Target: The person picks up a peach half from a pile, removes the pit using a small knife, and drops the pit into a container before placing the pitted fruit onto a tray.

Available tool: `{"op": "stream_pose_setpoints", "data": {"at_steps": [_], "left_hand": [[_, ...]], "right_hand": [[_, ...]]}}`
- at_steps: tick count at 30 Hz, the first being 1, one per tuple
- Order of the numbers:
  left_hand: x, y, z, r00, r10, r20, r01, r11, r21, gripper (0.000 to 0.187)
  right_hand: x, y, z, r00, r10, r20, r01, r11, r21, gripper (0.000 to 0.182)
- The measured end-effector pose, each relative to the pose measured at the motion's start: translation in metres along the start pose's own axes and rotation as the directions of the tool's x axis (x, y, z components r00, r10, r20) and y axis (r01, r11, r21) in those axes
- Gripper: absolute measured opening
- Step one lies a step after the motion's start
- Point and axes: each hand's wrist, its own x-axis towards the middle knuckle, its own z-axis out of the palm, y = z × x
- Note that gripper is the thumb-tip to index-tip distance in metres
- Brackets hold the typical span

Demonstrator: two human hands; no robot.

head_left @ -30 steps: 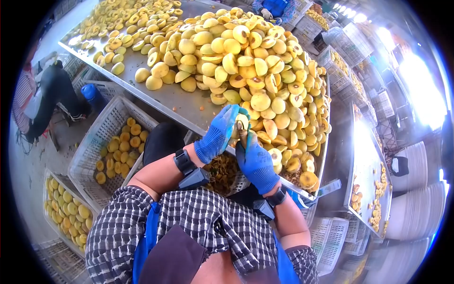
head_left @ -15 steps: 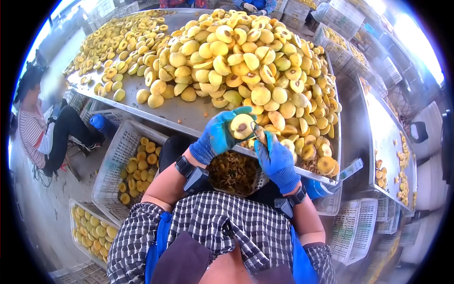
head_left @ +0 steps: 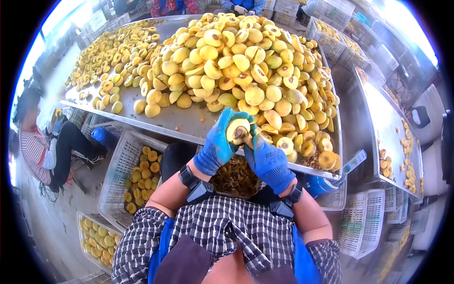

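My left hand (head_left: 218, 139), in a blue glove, holds a yellow peach half (head_left: 234, 127) with its cut face and brown pit hollow toward me. In my gloved right hand (head_left: 270, 160) is a small coring tool (head_left: 248, 139) with a brownish handle. Its tip is at the pit hollow; the fingers and fruit partly hide it. Both hands are over the near edge of a metal table (head_left: 172, 118), just in front of a large heap of peach halves (head_left: 246, 66). Below my wrists, between my legs, a container holds brown scraps (head_left: 234, 177).
At my left stand a crate (head_left: 111, 182) and a lower crate (head_left: 87, 255), both holding peach halves. A seated person (head_left: 38, 154) is beyond, near a blue bottle (head_left: 103, 136). To my right are a blue bucket (head_left: 318, 186), white crates (head_left: 362, 222) and another metal table (head_left: 373, 111).
The coring tool has moved from the peach half's right edge to its pit hollow. My hands have come closer together, and the peach half has tilted. The view has shifted slightly.
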Motion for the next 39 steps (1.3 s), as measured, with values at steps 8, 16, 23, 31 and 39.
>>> {"op": "stream_pose_setpoints", "data": {"at_steps": [8, 16, 23, 31, 39], "left_hand": [[-0.003, 0.003, 0.011, 0.968, -0.158, -0.195, 0.110, 0.966, -0.235, 0.036], [0.003, 0.017, 0.032, 0.949, -0.002, -0.315, -0.107, 0.938, -0.329, 0.025], [0.003, 0.011, 0.038, 0.941, 0.132, -0.310, -0.187, 0.970, -0.155, 0.027], [0.000, 0.005, 0.034, 0.940, 0.210, -0.270, -0.226, 0.974, -0.031, 0.030], [-0.001, -0.005, 0.028, 0.907, 0.247, -0.340, -0.231, 0.969, 0.086, 0.028]], "right_hand": [[-0.007, -0.014, 0.007, 0.993, 0.099, 0.067, -0.113, 0.956, 0.269, 0.053], [0.005, -0.016, 0.003, 0.994, 0.106, -0.016, -0.092, 0.921, 0.378, 0.045], [0.008, -0.027, -0.006, 0.981, 0.191, 0.030, -0.190, 0.921, 0.339, 0.034], [0.005, -0.016, -0.008, 0.984, 0.121, 0.128, -0.160, 0.914, 0.373, 0.038], [0.003, -0.025, 0.010, 0.966, 0.210, 0.149, -0.251, 0.894, 0.370, 0.037]]}}
